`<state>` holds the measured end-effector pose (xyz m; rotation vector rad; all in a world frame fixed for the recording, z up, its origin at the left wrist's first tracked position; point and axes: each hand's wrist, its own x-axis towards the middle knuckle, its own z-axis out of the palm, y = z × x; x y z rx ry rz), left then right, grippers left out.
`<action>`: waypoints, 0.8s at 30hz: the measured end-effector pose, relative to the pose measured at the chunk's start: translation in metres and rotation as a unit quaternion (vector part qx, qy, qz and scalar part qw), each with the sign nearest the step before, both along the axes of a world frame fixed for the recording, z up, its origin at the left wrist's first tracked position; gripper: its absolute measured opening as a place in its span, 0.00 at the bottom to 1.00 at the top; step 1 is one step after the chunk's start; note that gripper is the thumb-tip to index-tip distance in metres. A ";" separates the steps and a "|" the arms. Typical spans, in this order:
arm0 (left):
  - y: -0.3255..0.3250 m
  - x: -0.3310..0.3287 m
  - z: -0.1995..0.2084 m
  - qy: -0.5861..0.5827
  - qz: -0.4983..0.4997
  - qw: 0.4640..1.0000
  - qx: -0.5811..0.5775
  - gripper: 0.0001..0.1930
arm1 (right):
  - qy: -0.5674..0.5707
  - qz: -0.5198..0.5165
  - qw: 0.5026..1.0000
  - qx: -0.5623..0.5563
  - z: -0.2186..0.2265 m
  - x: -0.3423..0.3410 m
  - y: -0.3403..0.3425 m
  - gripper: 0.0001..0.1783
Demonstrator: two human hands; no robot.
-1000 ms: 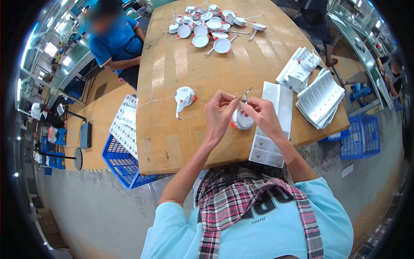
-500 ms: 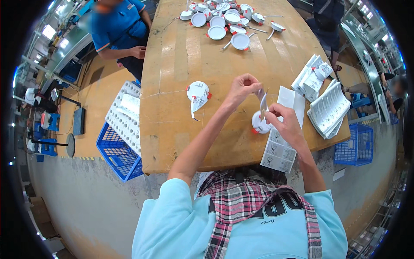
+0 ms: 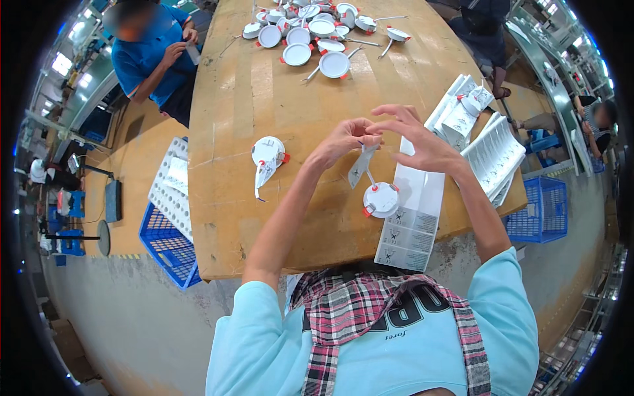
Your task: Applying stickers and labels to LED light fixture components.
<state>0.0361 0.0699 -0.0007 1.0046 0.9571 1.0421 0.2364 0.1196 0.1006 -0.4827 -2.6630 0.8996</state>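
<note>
A round white downlight point(image 3: 382, 200) with red spring clips lies on the table in front of me, its white cable rising toward my left hand. My left hand point(image 3: 347, 141) is closed in a pinch, a small printed label point(image 3: 360, 167) hanging from its fingertips beside the cable. Whether it also grips the cable end is hidden. Just right of it, my right hand point(image 3: 422, 144) is held with fingers apart, its fingertips close to the left hand. Beneath my right arm runs a strip of printed labels point(image 3: 411, 228). Another downlight point(image 3: 267, 151), with a label on its cable, lies to the left.
Several downlights point(image 3: 321, 28) are heaped at the table's far end. Stacks of label sheets point(image 3: 495, 158) lie at right, with a labelled downlight point(image 3: 470, 105) on one. Blue crates point(image 3: 538, 210) stand on the floor either side. A person point(image 3: 148, 49) stands at far left.
My right hand has let go of the label and opened. My left hand is lower, with the label hanging from it near the cable. The person at left has raised their hands.
</note>
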 end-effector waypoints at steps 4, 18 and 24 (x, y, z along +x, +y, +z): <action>0.007 0.008 -0.001 -0.050 -0.051 0.997 0.025 0.18 | 0.008 0.077 0.997 -0.021 -0.016 -0.014 0.009 0.18; -0.003 0.010 -0.010 -0.457 -0.025 0.889 -0.027 0.31 | 0.084 0.090 0.988 0.096 0.012 -0.009 -0.010 0.10; -0.036 0.003 -0.015 -0.329 0.097 0.939 0.020 0.28 | 0.090 0.020 0.989 0.116 0.013 0.000 -0.002 0.11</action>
